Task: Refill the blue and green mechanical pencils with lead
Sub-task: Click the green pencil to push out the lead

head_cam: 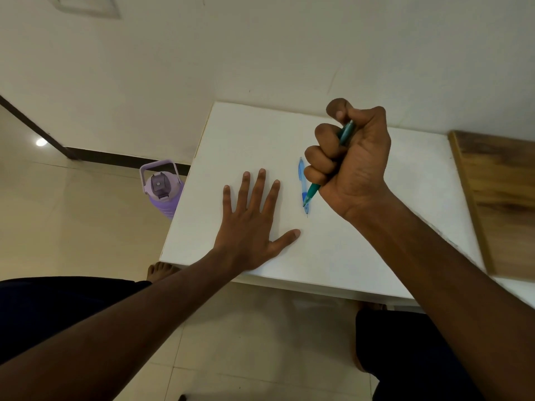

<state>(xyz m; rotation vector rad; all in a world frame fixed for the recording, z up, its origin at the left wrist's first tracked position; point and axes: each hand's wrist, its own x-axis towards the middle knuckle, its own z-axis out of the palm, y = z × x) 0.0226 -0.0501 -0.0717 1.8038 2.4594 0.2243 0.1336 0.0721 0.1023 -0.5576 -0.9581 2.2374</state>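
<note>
My right hand grips the green mechanical pencil in a fist above the white table, tip pointing down toward me and thumb curled over the top end. The blue mechanical pencil lies flat on the table just left of that fist, its tip toward me. My left hand rests palm down on the table with fingers spread, a short way left of the blue pencil and not touching it. No lead or lead case is visible.
A purple water bottle stands on the tiled floor beside the table's left edge. A wooden board lies along the table's right side. A wall runs behind the table. My legs and bare feet are under the near edge.
</note>
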